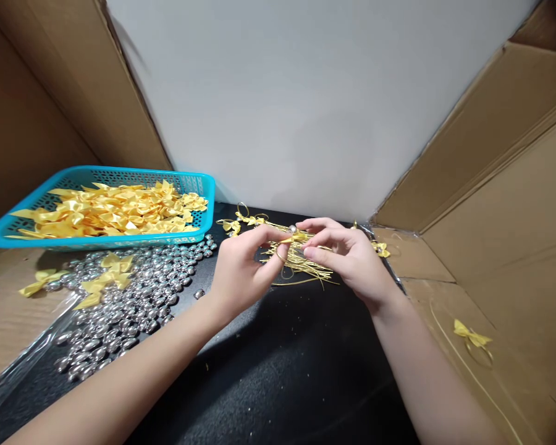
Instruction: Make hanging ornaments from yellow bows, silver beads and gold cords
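Note:
My left hand (248, 266) pinches a yellow ribbon bow (298, 237) between thumb and fingertips. A silver bead (292, 228) sits at the bow, and a thin gold loop (281, 254) hangs by my left thumb. My right hand (347, 253) is at the bow's right side, fingers curled, its fingertips close to the bow; whether they grip it is too small to tell. Beneath both hands lies a pile of gold wire ties (306, 266) on the black surface (278, 371).
A blue basket (210, 204) of yellow bows stands at the left. Many silver beads (120, 309) spread before it, with a few bows on top. Bows with gold loops (243, 219) lie behind the ties; another bow (471, 334) lies right on cardboard. Cardboard walls (491, 142) flank both sides.

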Motion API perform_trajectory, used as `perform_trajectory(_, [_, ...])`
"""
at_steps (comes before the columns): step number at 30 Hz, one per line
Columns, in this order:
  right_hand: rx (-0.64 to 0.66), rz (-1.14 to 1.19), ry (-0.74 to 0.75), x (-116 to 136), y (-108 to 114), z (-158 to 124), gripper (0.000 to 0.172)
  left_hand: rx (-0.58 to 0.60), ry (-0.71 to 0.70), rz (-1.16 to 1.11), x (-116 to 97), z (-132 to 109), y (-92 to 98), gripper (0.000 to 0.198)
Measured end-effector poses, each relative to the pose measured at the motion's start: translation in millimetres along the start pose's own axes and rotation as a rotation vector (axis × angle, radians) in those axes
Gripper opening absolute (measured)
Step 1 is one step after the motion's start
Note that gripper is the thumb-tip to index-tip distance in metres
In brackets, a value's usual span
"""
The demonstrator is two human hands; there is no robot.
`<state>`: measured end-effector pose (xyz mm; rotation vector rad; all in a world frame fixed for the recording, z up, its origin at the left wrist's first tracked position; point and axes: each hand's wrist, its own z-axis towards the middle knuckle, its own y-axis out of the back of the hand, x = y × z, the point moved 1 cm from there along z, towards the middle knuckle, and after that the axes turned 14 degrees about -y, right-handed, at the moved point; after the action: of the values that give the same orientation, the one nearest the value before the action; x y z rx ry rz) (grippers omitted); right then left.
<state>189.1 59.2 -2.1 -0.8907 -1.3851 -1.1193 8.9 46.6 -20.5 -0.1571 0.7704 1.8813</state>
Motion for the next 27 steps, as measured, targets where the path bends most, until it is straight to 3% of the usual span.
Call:
perform_trajectory(4, [-0.112, -0.014, 0.023, -1.1, 1.4, 0.5, 0.005, 0.014, -0.157, 0.082, 1.5, 0.8, 0.3, 0.010])
perform_trajectory(6, [-0.137, -0.049, 0.072, -1.4, 0.2, 0.7, 0.003, 0.025, -0.152, 0.074, 2.5, 0.3, -1.3, 0.011])
perform_trajectory(11, [-0.132, -0.272, 0.019, -3.8, -2.7, 2.0, 0.003, -0.014, 0.272, -0.298, 10.0, -2.7, -10.0, 0.008])
perform_trajectory(14, [-0.170, -0.264, -0.069, -4.3, -2.4, 1.8, 0.002, -0.020, 0.345, -0.426, 11.9, -3.0, -12.3, 0.011])
perform_trajectory(22, [-0.436, -0.311, 0.103, 4.9, -4.9, -7.9, 0.009, 0.031, 0.025, 0.136, 5.8, -4.4, -7.3, 0.009])
perform_trajectory(27, [-0.388, -0.420, 0.126, 8.7, -6.2, -9.8, 0.011, 0.055, -0.163, 0.169, 3.7, -7.3, -9.5, 0.011])
